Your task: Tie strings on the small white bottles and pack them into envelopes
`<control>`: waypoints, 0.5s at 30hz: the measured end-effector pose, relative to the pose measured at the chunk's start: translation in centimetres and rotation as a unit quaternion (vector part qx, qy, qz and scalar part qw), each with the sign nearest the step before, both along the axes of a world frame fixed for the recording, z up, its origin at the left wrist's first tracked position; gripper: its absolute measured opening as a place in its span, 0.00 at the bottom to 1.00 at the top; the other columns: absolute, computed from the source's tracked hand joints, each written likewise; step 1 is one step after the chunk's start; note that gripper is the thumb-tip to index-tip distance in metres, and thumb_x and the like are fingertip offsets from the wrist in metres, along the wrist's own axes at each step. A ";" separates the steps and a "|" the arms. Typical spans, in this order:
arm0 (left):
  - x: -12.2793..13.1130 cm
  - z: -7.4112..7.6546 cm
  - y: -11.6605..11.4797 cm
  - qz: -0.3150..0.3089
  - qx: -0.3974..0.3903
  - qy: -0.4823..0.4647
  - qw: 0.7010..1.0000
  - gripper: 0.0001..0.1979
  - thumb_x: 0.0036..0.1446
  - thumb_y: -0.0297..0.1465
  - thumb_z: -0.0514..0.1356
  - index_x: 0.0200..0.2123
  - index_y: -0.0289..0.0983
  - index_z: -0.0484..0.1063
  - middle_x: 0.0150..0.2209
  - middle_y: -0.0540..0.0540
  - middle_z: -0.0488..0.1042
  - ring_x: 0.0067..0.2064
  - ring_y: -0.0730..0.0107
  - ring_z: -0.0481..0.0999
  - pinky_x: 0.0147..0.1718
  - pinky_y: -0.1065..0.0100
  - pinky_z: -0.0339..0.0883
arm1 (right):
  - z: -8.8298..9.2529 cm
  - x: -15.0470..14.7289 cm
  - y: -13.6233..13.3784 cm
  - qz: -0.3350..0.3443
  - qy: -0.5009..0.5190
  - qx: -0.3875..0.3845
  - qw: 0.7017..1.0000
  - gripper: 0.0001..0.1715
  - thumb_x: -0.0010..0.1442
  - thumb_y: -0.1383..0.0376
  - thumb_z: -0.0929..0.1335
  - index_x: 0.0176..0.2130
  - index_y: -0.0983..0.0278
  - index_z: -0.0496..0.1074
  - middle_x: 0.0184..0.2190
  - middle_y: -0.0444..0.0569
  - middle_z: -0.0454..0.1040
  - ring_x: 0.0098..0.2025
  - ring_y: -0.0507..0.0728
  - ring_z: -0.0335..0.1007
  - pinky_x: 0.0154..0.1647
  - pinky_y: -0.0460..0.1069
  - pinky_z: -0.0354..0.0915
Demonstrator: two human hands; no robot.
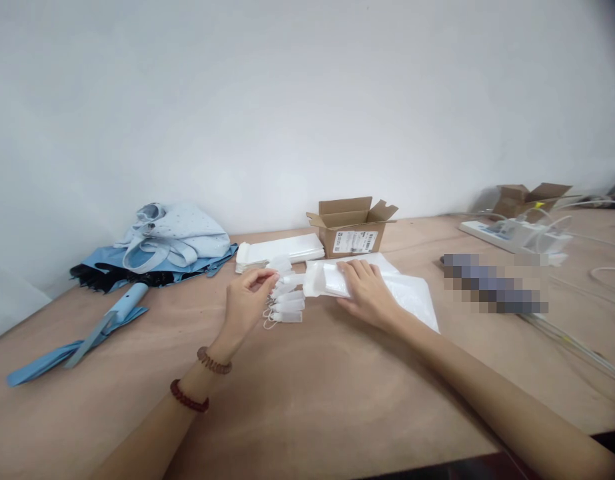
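Observation:
My left hand (252, 293) is closed in a pinch at the looped end of the small white tags. A bit of white shows at its fingertips, apparently one small tag, though the fingers partly hide it. Several translucent white tags (289, 307) with string loops lie in a row just right of this hand. Over a white plastic-wrapped packet (323, 279), my right hand (364, 290) is closed with the thumb on the near side and fingers on top. Under and beyond that hand, a flat white plastic bag (414, 300) spreads on the table.
Behind the hands stand an opened cardboard box (352, 230) and a stack of white packets (282, 250). At left lie a blue umbrella (130, 303) and a pale blue cloth bag (187, 230). A blurred-out object (492, 283) and a power strip (487, 235) with cables occupy the right.

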State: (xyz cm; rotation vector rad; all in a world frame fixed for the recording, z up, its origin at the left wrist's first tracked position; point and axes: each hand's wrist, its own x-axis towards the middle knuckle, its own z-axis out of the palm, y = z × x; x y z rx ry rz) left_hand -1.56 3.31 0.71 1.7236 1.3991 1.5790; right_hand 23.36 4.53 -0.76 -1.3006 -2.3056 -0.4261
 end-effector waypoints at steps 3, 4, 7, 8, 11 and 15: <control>0.7 -0.5 -0.2 -0.027 -0.010 0.004 1.000 0.08 0.51 0.35 0.62 0.31 0.36 0.76 0.31 0.47 0.77 0.29 0.70 0.74 0.29 0.70 0.70 | 0.1 -0.2 -0.3 0.010 0.000 -0.008 1.000 0.27 0.52 0.64 0.65 0.51 0.70 0.60 0.45 0.61 0.67 0.46 0.66 0.59 0.44 0.57 0.54; 1.0 -0.7 -0.3 -0.037 -0.009 0.007 0.999 0.08 0.51 0.35 0.62 0.31 0.36 0.76 0.32 0.47 0.77 0.29 0.70 0.74 0.29 0.69 0.70 | 0.1 -0.3 -0.3 0.014 0.000 -0.009 1.000 0.27 0.52 0.64 0.65 0.52 0.70 0.60 0.45 0.61 0.67 0.46 0.67 0.59 0.44 0.57 0.55; 2.0 -1.2 -0.8 -0.060 0.000 0.023 0.998 0.07 0.52 0.34 0.61 0.31 0.37 0.77 0.32 0.47 0.77 0.31 0.69 0.75 0.31 0.69 0.70 | 0.1 -0.6 -0.6 0.030 0.005 -0.005 1.000 0.28 0.52 0.64 0.65 0.52 0.70 0.60 0.45 0.61 0.67 0.47 0.66 0.59 0.44 0.57 0.55; 2.3 -1.3 -1.1 -0.067 0.005 0.033 0.997 0.07 0.53 0.34 0.61 0.31 0.38 0.77 0.32 0.47 0.78 0.32 0.68 0.75 0.32 0.68 0.70 | 0.0 -0.7 -0.6 0.037 0.008 -0.001 0.999 0.28 0.52 0.64 0.65 0.52 0.70 0.60 0.45 0.60 0.67 0.46 0.66 0.59 0.44 0.57 0.55; 3.1 -1.4 -1.9 -0.090 0.025 0.079 0.993 0.07 0.54 0.34 0.61 0.31 0.40 0.78 0.33 0.47 0.79 0.34 0.66 0.76 0.34 0.67 0.69 | 0.0 -1.0 -1.0 0.060 0.012 0.007 0.998 0.29 0.52 0.64 0.65 0.52 0.70 0.60 0.45 0.60 0.67 0.46 0.66 0.59 0.44 0.57 0.55; 3.6 -1.7 -2.5 -0.082 0.067 0.143 0.984 0.07 0.56 0.32 0.60 0.32 0.41 0.79 0.30 0.49 0.79 0.32 0.68 0.74 0.33 0.67 0.67 | 0.1 -1.4 -1.5 0.090 0.014 0.011 0.996 0.29 0.52 0.64 0.65 0.53 0.70 0.59 0.46 0.60 0.67 0.46 0.65 0.58 0.44 0.57 0.55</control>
